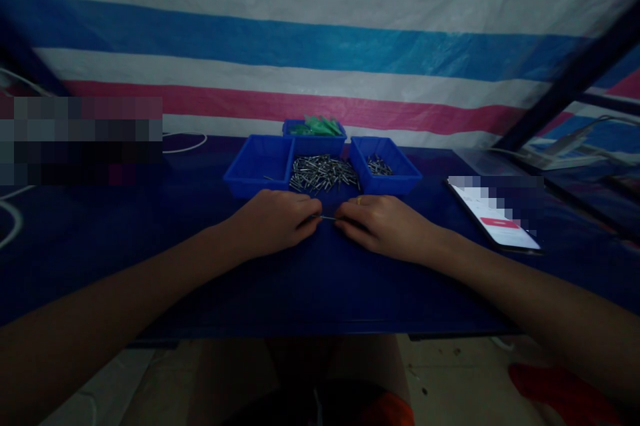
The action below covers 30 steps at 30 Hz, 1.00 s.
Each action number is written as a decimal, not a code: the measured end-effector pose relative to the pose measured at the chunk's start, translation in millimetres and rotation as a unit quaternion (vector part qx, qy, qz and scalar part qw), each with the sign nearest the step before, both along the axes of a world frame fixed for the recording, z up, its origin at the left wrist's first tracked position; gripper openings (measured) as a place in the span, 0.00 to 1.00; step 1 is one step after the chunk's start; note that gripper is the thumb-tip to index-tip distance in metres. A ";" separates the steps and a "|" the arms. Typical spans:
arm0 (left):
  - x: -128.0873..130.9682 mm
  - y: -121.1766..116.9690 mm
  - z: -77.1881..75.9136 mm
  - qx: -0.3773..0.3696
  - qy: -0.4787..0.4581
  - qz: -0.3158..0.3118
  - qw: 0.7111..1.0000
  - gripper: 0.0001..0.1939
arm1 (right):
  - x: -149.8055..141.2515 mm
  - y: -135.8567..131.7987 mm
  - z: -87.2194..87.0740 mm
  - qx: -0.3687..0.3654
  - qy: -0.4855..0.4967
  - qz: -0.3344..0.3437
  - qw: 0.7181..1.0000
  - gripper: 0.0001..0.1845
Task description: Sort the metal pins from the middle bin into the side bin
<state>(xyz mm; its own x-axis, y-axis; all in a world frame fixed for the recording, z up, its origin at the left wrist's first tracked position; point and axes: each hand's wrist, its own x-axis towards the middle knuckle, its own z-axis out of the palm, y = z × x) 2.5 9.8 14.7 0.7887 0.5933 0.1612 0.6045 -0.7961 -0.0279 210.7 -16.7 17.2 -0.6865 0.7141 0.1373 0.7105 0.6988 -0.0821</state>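
My left hand and my right hand face each other just above the blue table, fingertips pinched. Between them runs a thin metal rod, one end in each hand; its exact kind is too small to make out. Behind the hands lies a pile of small metal pins. Left of the pile stands a blue bin with a single thin piece visible in it. To the right, another blue bin holds several small metal pieces.
A third blue bin at the back holds green plastic packets. A phone with a lit screen lies at the right. White cables run along the left, and a striped sheet hangs behind the blue table.
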 end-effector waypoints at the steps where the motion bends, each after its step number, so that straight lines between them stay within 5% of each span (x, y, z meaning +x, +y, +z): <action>1: -0.1 0.0 0.0 -0.001 0.002 -0.001 1.000 0.09 | 0.0 -0.1 0.2 0.000 -0.001 0.001 1.000 0.10; 30: -0.9 1.9 -1.4 0.001 0.006 0.009 1.000 0.09 | 0.5 0.4 -0.1 0.011 0.011 -0.012 1.000 0.10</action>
